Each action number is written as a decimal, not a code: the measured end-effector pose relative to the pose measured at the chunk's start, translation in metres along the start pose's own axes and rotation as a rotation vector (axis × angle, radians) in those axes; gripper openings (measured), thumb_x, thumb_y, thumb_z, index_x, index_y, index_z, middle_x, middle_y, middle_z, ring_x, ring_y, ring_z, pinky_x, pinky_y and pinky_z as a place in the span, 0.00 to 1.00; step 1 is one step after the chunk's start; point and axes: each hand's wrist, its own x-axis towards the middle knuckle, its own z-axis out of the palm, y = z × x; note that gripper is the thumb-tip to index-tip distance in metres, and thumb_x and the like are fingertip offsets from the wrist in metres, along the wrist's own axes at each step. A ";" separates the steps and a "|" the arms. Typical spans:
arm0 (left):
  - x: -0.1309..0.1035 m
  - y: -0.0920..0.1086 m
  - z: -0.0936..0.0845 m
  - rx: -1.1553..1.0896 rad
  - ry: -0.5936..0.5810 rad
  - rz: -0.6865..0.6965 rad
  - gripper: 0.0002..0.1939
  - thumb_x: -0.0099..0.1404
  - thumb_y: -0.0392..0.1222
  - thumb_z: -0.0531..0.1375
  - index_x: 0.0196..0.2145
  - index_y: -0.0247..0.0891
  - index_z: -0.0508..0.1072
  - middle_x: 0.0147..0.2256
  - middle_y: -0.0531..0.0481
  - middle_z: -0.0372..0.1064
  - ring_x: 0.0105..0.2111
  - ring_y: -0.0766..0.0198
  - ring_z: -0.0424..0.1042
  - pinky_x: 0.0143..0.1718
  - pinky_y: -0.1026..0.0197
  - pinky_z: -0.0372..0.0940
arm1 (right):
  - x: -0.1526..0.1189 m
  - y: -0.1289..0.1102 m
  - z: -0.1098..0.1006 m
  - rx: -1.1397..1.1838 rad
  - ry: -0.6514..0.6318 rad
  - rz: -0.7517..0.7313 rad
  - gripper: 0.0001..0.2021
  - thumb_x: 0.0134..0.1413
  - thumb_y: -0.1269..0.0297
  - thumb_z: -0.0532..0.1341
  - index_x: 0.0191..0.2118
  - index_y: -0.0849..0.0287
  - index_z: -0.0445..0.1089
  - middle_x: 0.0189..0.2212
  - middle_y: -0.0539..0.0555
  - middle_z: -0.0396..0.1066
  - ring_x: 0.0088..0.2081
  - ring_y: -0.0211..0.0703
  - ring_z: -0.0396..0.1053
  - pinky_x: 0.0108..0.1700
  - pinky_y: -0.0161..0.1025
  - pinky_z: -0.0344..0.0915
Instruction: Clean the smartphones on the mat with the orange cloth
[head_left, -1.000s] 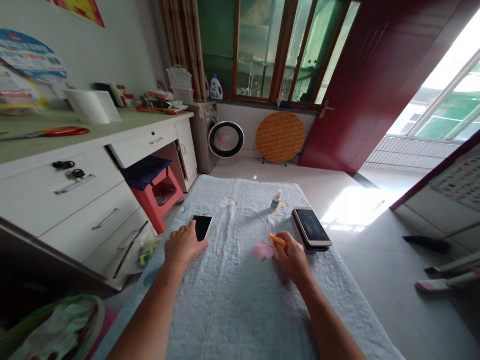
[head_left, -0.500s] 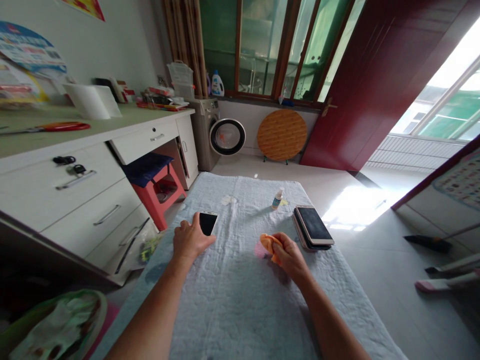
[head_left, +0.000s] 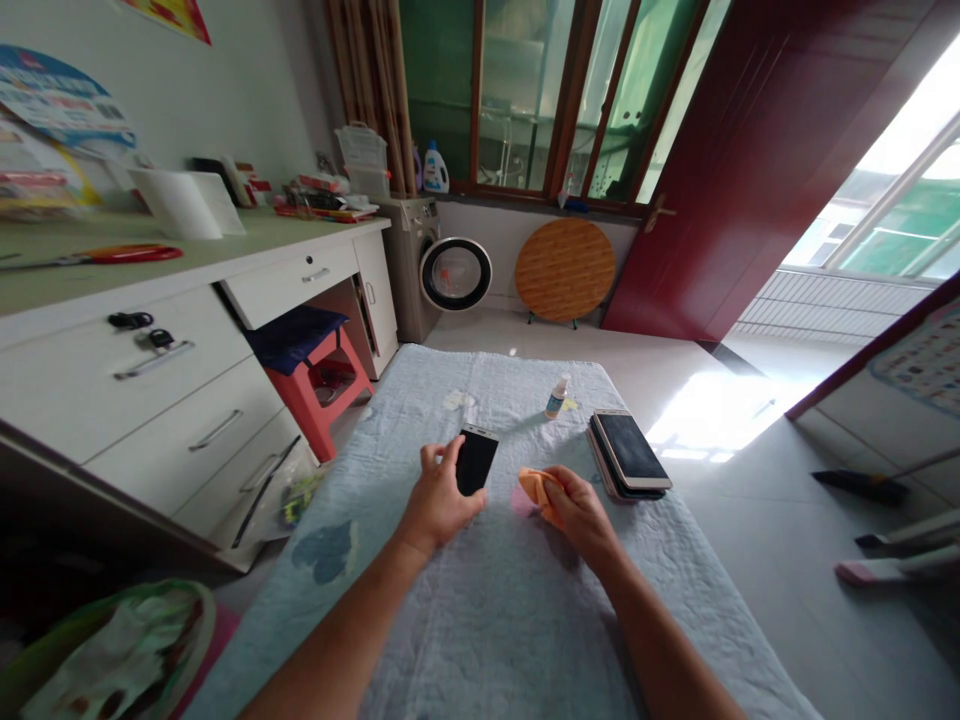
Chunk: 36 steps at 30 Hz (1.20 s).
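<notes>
My left hand [head_left: 442, 498] grips a smartphone [head_left: 478, 462] by its left and lower edges, its dark screen facing up. Bunched in the fingers of my right hand [head_left: 579, 512] is an orange cloth [head_left: 541, 492], just right of the phone and apart from it. Beyond my right hand stands a small spray bottle [head_left: 556, 397] with a white cap. To the right lies a stack of devices, a gold-edged phone [head_left: 632, 446] on top with its dark screen up. All of this is on or over a pale blue quilted cover [head_left: 480, 610].
A white desk with drawers [head_left: 172, 370] runs along the left, with a pink stool [head_left: 322, 385] beside it. Behind are a washing machine [head_left: 412, 270] with its door open and a round wooden tabletop [head_left: 565, 270]. A basin [head_left: 202, 620] sits at lower left.
My left hand has carried the smartphone rightward, from the left side of the cover to near the middle, close to the orange cloth. My right hand has stayed almost in place.
</notes>
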 end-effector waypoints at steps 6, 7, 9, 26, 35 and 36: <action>-0.017 0.020 0.023 0.060 -0.089 0.033 0.35 0.53 0.39 0.63 0.58 0.36 0.58 0.51 0.41 0.52 0.48 0.55 0.67 0.50 0.58 0.63 | 0.001 -0.008 0.000 -0.101 -0.004 -0.037 0.18 0.57 0.50 0.53 0.31 0.60 0.69 0.24 0.49 0.64 0.27 0.36 0.59 0.27 0.31 0.55; -0.017 0.021 0.023 0.081 -0.111 0.047 0.35 0.54 0.40 0.62 0.58 0.35 0.59 0.50 0.41 0.55 0.47 0.55 0.67 0.51 0.58 0.62 | 0.001 -0.007 0.000 -0.093 -0.003 -0.035 0.18 0.58 0.50 0.53 0.31 0.60 0.69 0.23 0.49 0.64 0.26 0.36 0.58 0.27 0.31 0.55; -0.017 0.021 0.019 0.136 -0.145 0.080 0.32 0.55 0.41 0.62 0.57 0.33 0.62 0.45 0.42 0.61 0.46 0.53 0.67 0.51 0.56 0.61 | 0.001 -0.005 0.001 -0.058 -0.006 -0.018 0.18 0.57 0.50 0.54 0.31 0.60 0.68 0.23 0.48 0.63 0.25 0.35 0.58 0.25 0.31 0.54; -0.022 0.037 0.012 -0.906 -0.346 0.004 0.13 0.61 0.46 0.61 0.40 0.35 0.74 0.33 0.49 0.72 0.32 0.63 0.70 0.36 0.62 0.65 | -0.009 -0.015 0.015 0.341 -0.193 0.084 0.12 0.49 0.57 0.62 0.36 0.58 0.65 0.25 0.47 0.66 0.21 0.31 0.60 0.23 0.30 0.58; -0.019 0.035 0.008 -1.060 -0.291 -0.121 0.11 0.56 0.43 0.64 0.35 0.35 0.71 0.30 0.52 0.69 0.29 0.67 0.67 0.33 0.65 0.63 | -0.008 -0.016 0.009 0.268 -0.125 0.060 0.11 0.50 0.57 0.58 0.30 0.61 0.67 0.21 0.46 0.61 0.22 0.32 0.55 0.24 0.30 0.53; -0.019 0.034 0.009 -1.064 -0.288 -0.122 0.11 0.56 0.43 0.64 0.35 0.35 0.71 0.30 0.52 0.69 0.30 0.67 0.67 0.34 0.65 0.63 | -0.009 -0.018 0.008 0.281 -0.136 0.060 0.12 0.51 0.56 0.59 0.30 0.61 0.67 0.21 0.46 0.61 0.22 0.32 0.55 0.24 0.30 0.53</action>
